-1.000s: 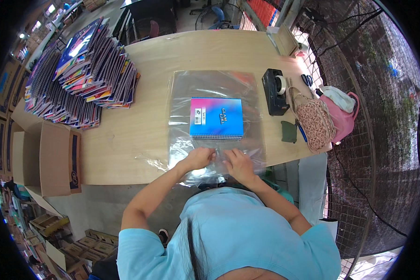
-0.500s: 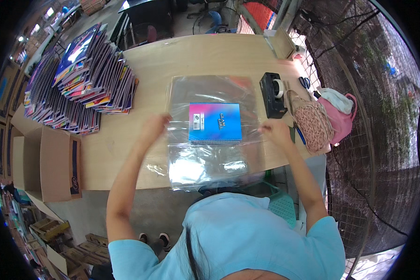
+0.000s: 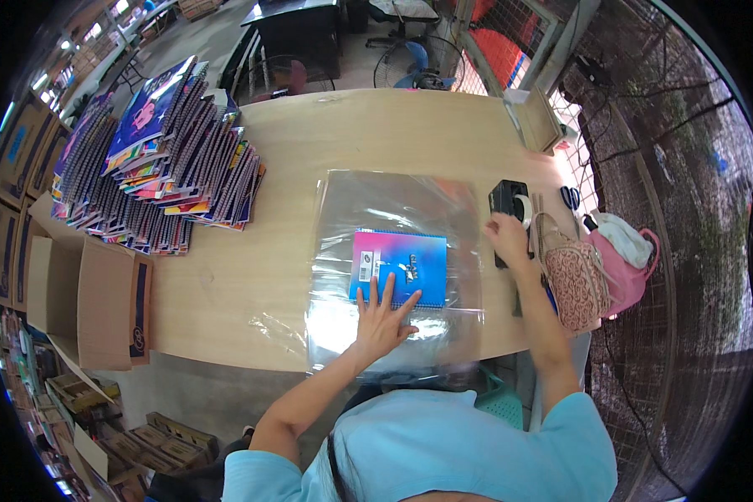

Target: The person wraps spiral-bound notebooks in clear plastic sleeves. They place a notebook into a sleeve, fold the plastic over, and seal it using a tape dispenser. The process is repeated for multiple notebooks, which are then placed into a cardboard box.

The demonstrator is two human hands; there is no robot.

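- Behind, a workroom with dark desks and a fan; along the right, wire mesh backed by dark netting [image 3: 644,268].
- In front, a smooth, pale wood-toned table [image 3: 226,293] with a curved look through the wide lens.
- At centre, a glossy pink-and-blue spiral-bound notebook [image 3: 400,251], rectangular, long axis running left to right, lying on slick, wrinkled clear plastic film [image 3: 339,209]; not possible to tell whether any layer covers the cover.
- On the notebook's near edge, the left hand [image 3: 380,326], flat, fingers spread wide.
- Off to the right of the notebook, well apart from it, the right hand [image 3: 508,238], fingers bunched; exact closure and any held tape not possible to tell.
- Nearest to the right hand, at its far side, a boxy black tape dispenser [image 3: 502,197] with a pale roll, long axis pointing away from the body, crosswise to the notebook's.
- Farther right, a patterned beige fabric pouch [image 3: 573,284] and a soft pink bag [image 3: 623,272].
- At left, leaning stacks of spiral notebooks [image 3: 163,159] behind an open brown cardboard box [image 3: 105,301].
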